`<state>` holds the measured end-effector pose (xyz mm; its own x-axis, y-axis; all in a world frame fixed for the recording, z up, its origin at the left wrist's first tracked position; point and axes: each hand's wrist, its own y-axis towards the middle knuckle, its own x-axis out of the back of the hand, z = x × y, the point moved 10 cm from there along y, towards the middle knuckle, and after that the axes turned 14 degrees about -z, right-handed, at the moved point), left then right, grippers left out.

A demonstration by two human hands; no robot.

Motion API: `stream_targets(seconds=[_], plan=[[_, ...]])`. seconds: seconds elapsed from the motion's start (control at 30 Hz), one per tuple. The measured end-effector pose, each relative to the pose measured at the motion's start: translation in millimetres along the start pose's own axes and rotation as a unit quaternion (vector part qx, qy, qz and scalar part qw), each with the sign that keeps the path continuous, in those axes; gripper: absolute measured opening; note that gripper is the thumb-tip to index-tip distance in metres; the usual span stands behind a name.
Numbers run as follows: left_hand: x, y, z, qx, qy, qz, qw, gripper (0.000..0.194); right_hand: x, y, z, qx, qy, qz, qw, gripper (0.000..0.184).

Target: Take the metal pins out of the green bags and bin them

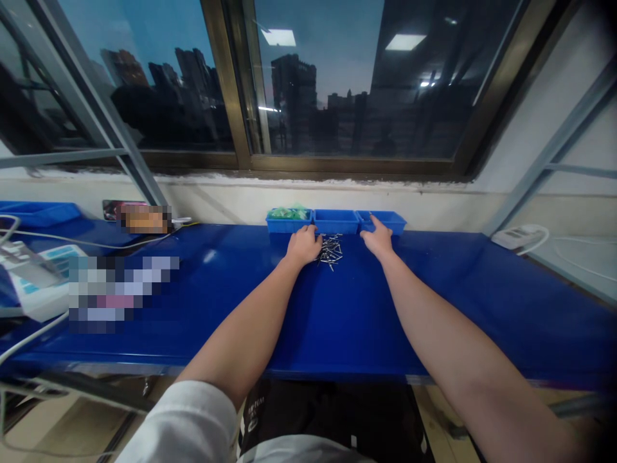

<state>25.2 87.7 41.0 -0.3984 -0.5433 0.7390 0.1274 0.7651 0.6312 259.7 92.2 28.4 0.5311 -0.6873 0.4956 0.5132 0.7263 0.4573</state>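
Observation:
A loose pile of thin, shiny metal pieces, like screws or pins (pixel 330 249), lies on the blue tabletop (pixel 337 315). At its left edge is my left hand (pixel 303 246), thumb and forefinger apart, with nothing visible between them. My right hand (pixel 378 238) reaches to the front of the right-hand blue bin (pixel 396 222). Its forefinger points over the rim and its thumb stands away to the left; the other fingers are partly hidden. Beside that bin are a middle blue bin (pixel 336 222) and a left blue bin (pixel 289 225) holding green and clear plastic packaging (pixel 290 213).
At the left stands a white device (pixel 48 283) with cables. Another blue tray (pixel 41 214) sits behind it. A small white device (pixel 519 236) with a looped cord is at the right. Grey frame posts rise on both sides before the window (pixel 308 96).

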Motion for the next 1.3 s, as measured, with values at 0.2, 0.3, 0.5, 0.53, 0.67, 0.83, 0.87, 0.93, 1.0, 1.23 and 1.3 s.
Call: stream_targets(seconds=[0.2,0.3,0.5,0.53,0.67,0.83,0.87,0.93,1.0,1.23,1.3], plan=[[-4.8,-1.3,4.3,0.015,-0.008,0.024,1.000,0.038,2.7,-1.5,10.3,0.045,-0.011,-0.024,0.999,0.071],[-11.0,-1.6,6.5,0.015,-0.023,0.036,0.999,0.040,2.2,-7.1,23.3,0.091,-0.003,-0.027,0.995,0.046],[-28.3,-11.4,-4.2,-0.025,-0.048,0.108,0.993,0.051,-38.4,-36.5,43.8,0.166,-0.019,0.139,0.976,0.019],[-30.1,-13.8,-6.8,-0.032,-0.045,0.123,0.991,0.054,-41.5,-39.6,45.9,0.174,-0.028,0.147,0.973,0.018],[-34.1,-20.3,-14.1,-0.054,-0.024,0.162,0.985,0.058,-47.8,-45.8,48.9,0.189,-0.071,0.168,0.965,0.014],[-35.5,-21.3,-15.7,-0.059,-0.021,0.167,0.984,0.058,-44.4,-44.4,45.2,0.178,-0.124,0.169,0.962,0.016],[-35.3,-20.9,-15.1,-0.058,-0.020,0.164,0.985,0.058,-44.0,-44.0,43.5,0.174,-0.133,0.170,0.961,0.018],[-34.5,-20.0,-14.2,-0.057,-0.019,0.154,0.986,0.058,-44.7,-43.8,40.2,0.171,-0.147,0.175,0.958,0.023],[-32.3,-18.5,-14.7,-0.061,-0.019,0.138,0.988,0.057,-46.7,-44.2,38.5,0.178,-0.155,0.179,0.955,0.025],[-11.2,-11.4,-31.1,-0.118,-0.051,0.044,0.991,0.046,-43.1,-45.0,55.4,0.224,-0.069,0.138,0.962,0.018],[-2.9,-10.2,-38.3,-0.141,-0.077,0.015,0.987,0.041,-38.1,-46.4,64.6,0.229,0.005,0.125,0.965,0.017]])
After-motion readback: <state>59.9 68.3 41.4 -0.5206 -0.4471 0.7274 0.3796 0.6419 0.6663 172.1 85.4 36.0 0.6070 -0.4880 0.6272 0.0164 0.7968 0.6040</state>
